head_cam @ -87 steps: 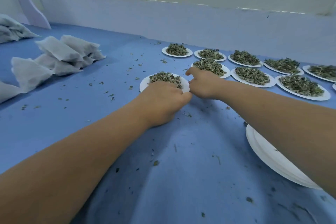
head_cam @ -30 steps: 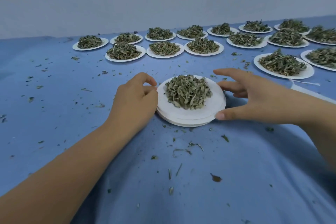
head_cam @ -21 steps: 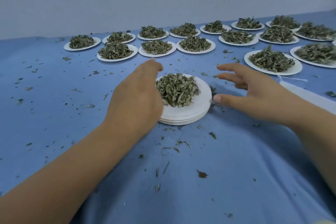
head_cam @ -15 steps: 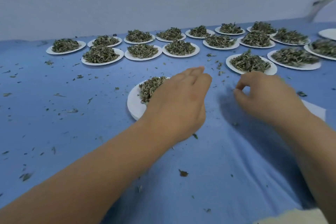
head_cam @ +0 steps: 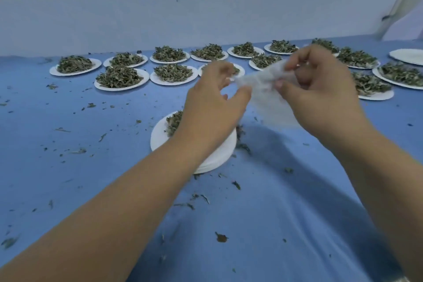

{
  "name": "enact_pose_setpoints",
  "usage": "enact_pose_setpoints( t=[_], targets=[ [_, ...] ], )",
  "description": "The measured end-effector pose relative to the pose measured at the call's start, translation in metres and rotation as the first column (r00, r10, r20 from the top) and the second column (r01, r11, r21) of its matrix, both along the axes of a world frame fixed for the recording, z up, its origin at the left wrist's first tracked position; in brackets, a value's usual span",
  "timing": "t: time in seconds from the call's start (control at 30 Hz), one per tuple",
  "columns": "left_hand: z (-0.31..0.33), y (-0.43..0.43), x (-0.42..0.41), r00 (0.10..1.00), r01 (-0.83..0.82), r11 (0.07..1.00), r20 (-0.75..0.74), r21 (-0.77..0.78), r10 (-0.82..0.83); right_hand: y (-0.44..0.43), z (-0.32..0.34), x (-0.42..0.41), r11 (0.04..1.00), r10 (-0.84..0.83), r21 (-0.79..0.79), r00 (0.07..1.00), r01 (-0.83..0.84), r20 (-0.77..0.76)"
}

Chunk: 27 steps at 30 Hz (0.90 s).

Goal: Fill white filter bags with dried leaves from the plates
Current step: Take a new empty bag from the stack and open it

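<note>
Head view: left hand [head_cam: 212, 107] and right hand [head_cam: 320, 98] pinch an empty filter bag [head_cam: 267, 96] over the near plate [head_cam: 158, 137]; I judge most plates [head_cam: 100, 86] unbagged.

Surface: a table [head_cam: 263, 247] under a blue cloth fills the frame below the pale wall. The cloth lies in soft folds at lower right.
Far rows: white plates [head_cam: 98, 85] run across the upper middle of the frame to the right edge, in roughly two rows and close together. Each holds a heap of dried leaves [head_cam: 119, 76].
Centre: a stack of plates [head_cam: 160, 137] stands apart from the rows, partly hidden from view, with a leaf pile [head_cam: 172, 121] on the top plate.
Upper right: a bare plate [head_cam: 407, 56] lies at the frame edge.
Litter: leaf crumbs [head_cam: 237, 184] dot the cloth, thickest around the stack and at the left. A brown fragment [head_cam: 221, 237] lies at lower centre.
</note>
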<state>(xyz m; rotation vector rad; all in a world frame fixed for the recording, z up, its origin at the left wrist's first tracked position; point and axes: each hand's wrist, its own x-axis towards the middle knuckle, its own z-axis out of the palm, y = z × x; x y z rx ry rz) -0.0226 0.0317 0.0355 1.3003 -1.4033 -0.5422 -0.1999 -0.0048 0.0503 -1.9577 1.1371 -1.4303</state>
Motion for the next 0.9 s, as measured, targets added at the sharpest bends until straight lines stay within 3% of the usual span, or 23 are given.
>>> enact_pose_setpoints(
  t=[0.07,0.13,0.2,0.27,0.4,0.47,0.6,0.73,0.9],
  targets=[
    [0.011,-0.007,0.026,0.965,0.082,0.996,-0.255,0.036,-0.070,-0.005,0.015,0.029,0.976,0.184,0.062,0.940,-0.210,0.289],
    [0.020,-0.009,0.053,0.946,0.089,0.996,-0.314,0.015,-0.079,-0.014,0.025,0.057,0.898,0.328,0.111,0.814,-0.426,0.479],
    [0.027,-0.005,0.076,0.952,0.042,0.997,-0.302,-0.060,-0.058,-0.021,0.032,0.085,0.820,0.407,0.119,0.715,-0.560,0.569],
    [0.032,-0.001,0.098,0.947,-0.015,0.992,-0.319,-0.128,-0.027,-0.028,0.038,0.112,0.785,0.460,0.095,0.679,-0.612,0.572],
    [0.045,0.009,0.130,0.940,-0.140,0.970,-0.334,-0.198,0.068,-0.033,0.049,0.164,0.743,0.561,0.058,0.668,-0.667,0.489],
    [0.046,0.014,0.145,0.938,-0.248,0.946,-0.298,-0.211,0.179,-0.035,0.049,0.184,0.759,0.582,0.046,0.708,-0.650,0.400],
    [0.019,0.023,0.172,0.893,-0.448,0.868,-0.059,-0.217,0.446,-0.040,0.036,0.201,0.867,0.498,-0.019,0.867,-0.497,0.014],
    [-0.002,0.024,0.169,0.854,-0.463,0.859,0.150,-0.220,0.499,-0.037,0.021,0.199,0.879,0.417,-0.115,0.863,-0.463,-0.284],
    [-0.010,0.022,0.168,0.851,-0.498,0.846,0.080,-0.192,0.519,-0.033,0.012,0.201,0.847,0.358,-0.237,0.841,-0.475,-0.405]
  ],
)
